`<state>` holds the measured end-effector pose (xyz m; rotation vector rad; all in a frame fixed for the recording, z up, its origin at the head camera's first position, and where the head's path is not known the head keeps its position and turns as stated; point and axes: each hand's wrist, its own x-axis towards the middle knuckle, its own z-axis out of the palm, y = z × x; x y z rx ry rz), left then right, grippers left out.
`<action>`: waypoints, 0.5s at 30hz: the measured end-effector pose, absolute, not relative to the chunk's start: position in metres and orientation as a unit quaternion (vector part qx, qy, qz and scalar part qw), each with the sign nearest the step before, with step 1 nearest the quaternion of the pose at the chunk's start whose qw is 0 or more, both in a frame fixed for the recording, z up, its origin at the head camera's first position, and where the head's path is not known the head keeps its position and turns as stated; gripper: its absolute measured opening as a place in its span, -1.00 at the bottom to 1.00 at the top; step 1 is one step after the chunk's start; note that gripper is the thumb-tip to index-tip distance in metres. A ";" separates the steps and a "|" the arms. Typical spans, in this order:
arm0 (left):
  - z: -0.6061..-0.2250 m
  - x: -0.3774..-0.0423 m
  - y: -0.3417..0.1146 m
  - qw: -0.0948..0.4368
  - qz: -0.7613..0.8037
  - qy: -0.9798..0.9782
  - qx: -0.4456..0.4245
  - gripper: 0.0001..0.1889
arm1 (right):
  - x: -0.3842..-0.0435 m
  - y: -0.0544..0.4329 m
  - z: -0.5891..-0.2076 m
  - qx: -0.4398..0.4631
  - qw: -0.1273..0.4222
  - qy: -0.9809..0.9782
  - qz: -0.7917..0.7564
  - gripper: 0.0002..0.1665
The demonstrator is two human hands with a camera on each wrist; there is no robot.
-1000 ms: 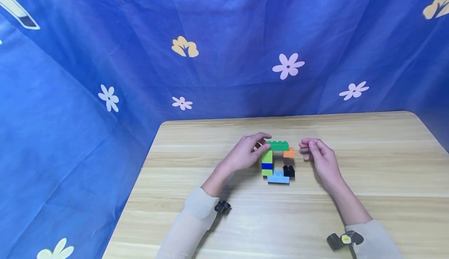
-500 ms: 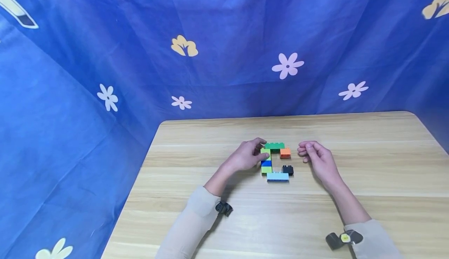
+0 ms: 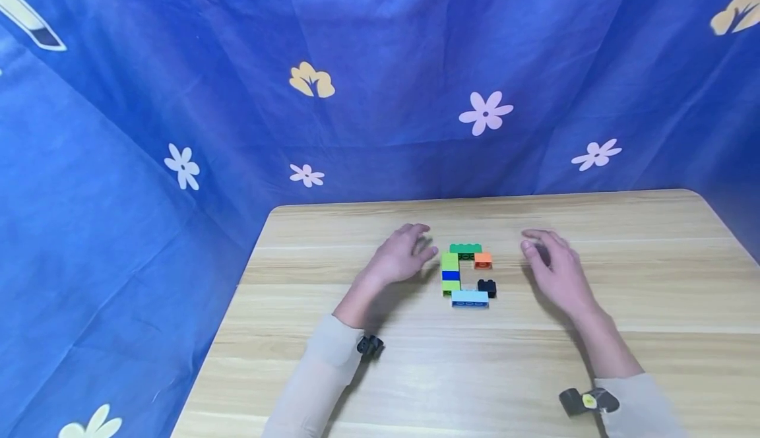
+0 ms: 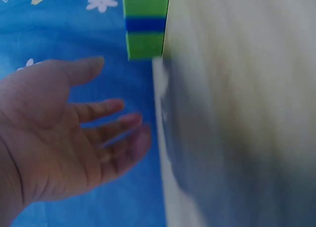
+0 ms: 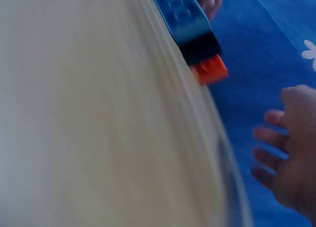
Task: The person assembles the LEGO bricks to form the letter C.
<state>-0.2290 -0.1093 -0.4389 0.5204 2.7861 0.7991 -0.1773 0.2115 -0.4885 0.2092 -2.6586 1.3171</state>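
Toy building bricks lie together in a C-like outline on the table. Its left side is a lime green and blue stack (image 3: pixel 450 264), with a dark green brick (image 3: pixel 466 249) at the far end and an orange brick (image 3: pixel 483 260) at the far right. Nearest the person are a light blue brick (image 3: pixel 470 298) and a black brick (image 3: pixel 487 287). My left hand (image 3: pixel 401 255) hovers left of the stack, fingers spread and holding nothing. On the other side my right hand (image 3: pixel 557 272) is apart from the bricks, its fingers relaxed around nothing.
The wooden table (image 3: pixel 427 385) runs back to a blue curtain (image 3: pixel 386 95) printed with flowers. Each forearm wears a small black camera mount, one at the left wrist (image 3: pixel 371 346) and one at the right (image 3: pixel 589 401).
My left hand has let go of the bricks and drawn back left. The dark green and orange bricks shifted slightly left. My right hand has moved a little right, away from the bricks.
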 end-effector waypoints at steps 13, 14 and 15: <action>-0.438 -0.225 -0.116 -0.022 0.076 0.993 0.090 -0.08 | -0.174 0.245 -0.462 0.051 0.101 -0.975 0.190 0.04; -0.438 -0.224 -0.115 -0.023 0.072 0.993 0.087 -0.07 | -0.174 0.245 -0.462 0.052 0.100 -0.975 0.189 0.04; -0.439 -0.224 -0.114 -0.022 0.067 0.994 0.086 -0.07 | -0.174 0.245 -0.463 0.053 0.099 -0.976 0.189 0.04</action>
